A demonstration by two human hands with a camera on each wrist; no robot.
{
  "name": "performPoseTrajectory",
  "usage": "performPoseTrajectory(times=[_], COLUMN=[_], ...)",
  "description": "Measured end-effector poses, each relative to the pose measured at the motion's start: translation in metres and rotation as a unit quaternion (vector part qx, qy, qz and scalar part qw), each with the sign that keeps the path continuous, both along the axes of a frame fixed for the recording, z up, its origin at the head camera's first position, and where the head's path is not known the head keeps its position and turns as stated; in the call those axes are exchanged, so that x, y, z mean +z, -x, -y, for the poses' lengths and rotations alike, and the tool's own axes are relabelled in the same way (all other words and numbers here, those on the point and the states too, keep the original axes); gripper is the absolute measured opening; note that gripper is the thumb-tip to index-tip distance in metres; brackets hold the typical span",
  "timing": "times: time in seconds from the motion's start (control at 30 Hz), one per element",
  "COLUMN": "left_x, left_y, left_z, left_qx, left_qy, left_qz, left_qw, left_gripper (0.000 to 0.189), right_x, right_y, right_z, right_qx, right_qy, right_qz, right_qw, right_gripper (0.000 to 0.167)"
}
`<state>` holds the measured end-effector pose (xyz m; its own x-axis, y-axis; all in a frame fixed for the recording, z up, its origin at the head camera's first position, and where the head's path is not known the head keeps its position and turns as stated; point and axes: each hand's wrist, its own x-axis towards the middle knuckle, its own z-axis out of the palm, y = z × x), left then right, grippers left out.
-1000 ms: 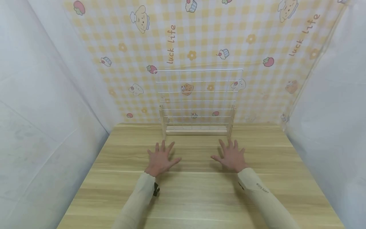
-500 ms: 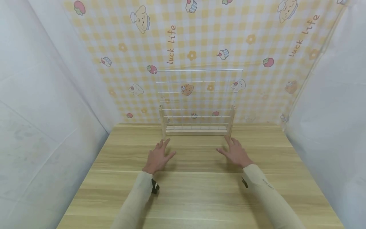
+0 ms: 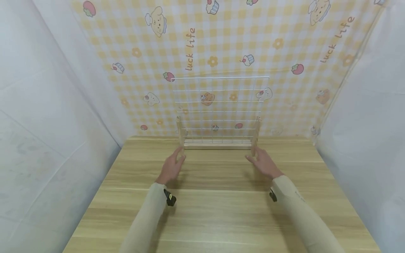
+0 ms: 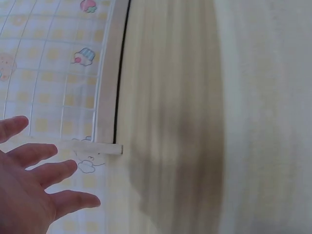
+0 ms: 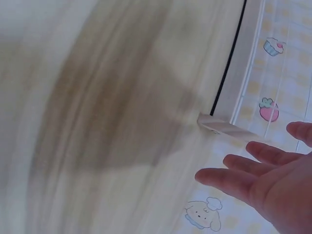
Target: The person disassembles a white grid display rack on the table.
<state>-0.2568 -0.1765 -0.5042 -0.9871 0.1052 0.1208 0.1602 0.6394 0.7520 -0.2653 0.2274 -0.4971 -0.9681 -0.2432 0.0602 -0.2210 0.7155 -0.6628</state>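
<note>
A white wire grid rack (image 3: 221, 102) stands upright at the back of the table, its lower edge in a pale wooden stand (image 3: 218, 147). My left hand (image 3: 171, 168) reaches to the stand's left foot, fingers spread in the left wrist view, where the wooden end piece (image 4: 108, 147) lies beyond the fingertips. On the other side my right hand (image 3: 265, 164) is beside the right foot. Straight, parted fingers of that hand (image 5: 268, 178) show in the right wrist view, close to the other end piece (image 5: 229, 127). Whether either hand touches the wood cannot be told. Neither holds anything.
The wood-grain table (image 3: 215, 218) spreads in front of the rack. Behind it hangs a yellow checked cloth (image 3: 231, 45) with cartoon prints. White sheets (image 3: 47, 123) close off both sides. Dark straps (image 3: 170, 198) sit at the sleeve cuffs.
Both hands have moved forward and outward from flat and spread on the table to the two feet of the stand, turning palms inward. The rack has stayed in place.
</note>
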Motion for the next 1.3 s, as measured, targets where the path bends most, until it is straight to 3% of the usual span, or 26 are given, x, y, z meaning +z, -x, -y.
performPoseTrajectory(times=[0.13,0.43,0.67,0.8,1.03,1.3], left_x=[0.006,0.028,0.047,0.059,0.082,0.095], left_y=[0.007,0.021,0.037,0.049,0.073,0.091], left_z=[0.004,0.011,0.017,0.020,0.019,0.010], left_qx=[0.002,0.010,0.019,0.013,0.008,0.017], left_qy=[-0.007,-0.030,-0.048,-0.053,-0.047,-0.063], left_qz=[0.004,-0.001,0.022,0.016,-0.008,0.029], left_qw=[1.0000,0.9995,0.9984,0.9984,0.9988,0.9974], left_gripper=[0.055,0.055,0.056,0.056,0.059,0.063], right_x=[0.006,0.023,0.045,0.059,0.087,0.110], right_y=[0.006,0.016,0.027,0.037,0.052,0.061], right_z=[-0.004,-0.019,-0.031,-0.034,-0.027,-0.013], right_qx=[-0.007,-0.025,-0.042,-0.043,-0.046,-0.042], right_qy=[0.020,-0.001,0.004,-0.004,-0.005,-0.035], right_qz=[0.009,0.034,0.082,0.089,0.067,0.045], right_qw=[0.9997,0.9991,0.9957,0.9951,0.9967,0.9975], right_gripper=[0.075,0.073,0.082,0.078,0.079,0.083])
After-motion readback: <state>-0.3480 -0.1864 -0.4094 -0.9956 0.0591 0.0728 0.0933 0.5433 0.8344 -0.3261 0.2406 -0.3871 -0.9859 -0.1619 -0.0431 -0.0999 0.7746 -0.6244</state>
